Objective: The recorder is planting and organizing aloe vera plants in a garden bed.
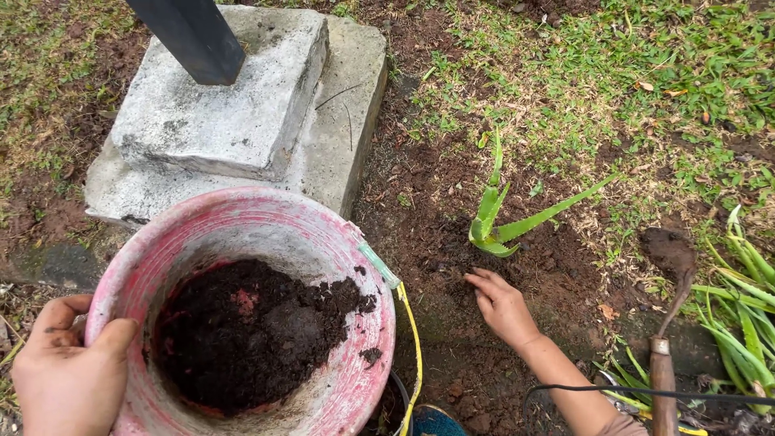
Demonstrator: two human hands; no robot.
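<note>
My left hand (pixel 69 367) grips the near left rim of a worn pink bucket (pixel 266 214), thumb over the edge. The bucket is tilted toward me and holds dark soil (pixel 246 331) in its lower half. A yellow handle (pixel 413 339) hangs at its right side. My right hand (pixel 502 305) rests flat on the bare brown earth, fingers pointing left and pressed to the ground, holding nothing. Just beyond its fingertips a small aloe plant (pixel 494 222) with a few green pointed leaves stands in the soil.
A stepped concrete base (pixel 242 105) with a dark post (pixel 194 36) sits behind the bucket. A soil-caked trowel (pixel 666 323) with a wooden handle lies at the right beside more green plants (pixel 747 299). Grass (pixel 613 73) covers the far ground.
</note>
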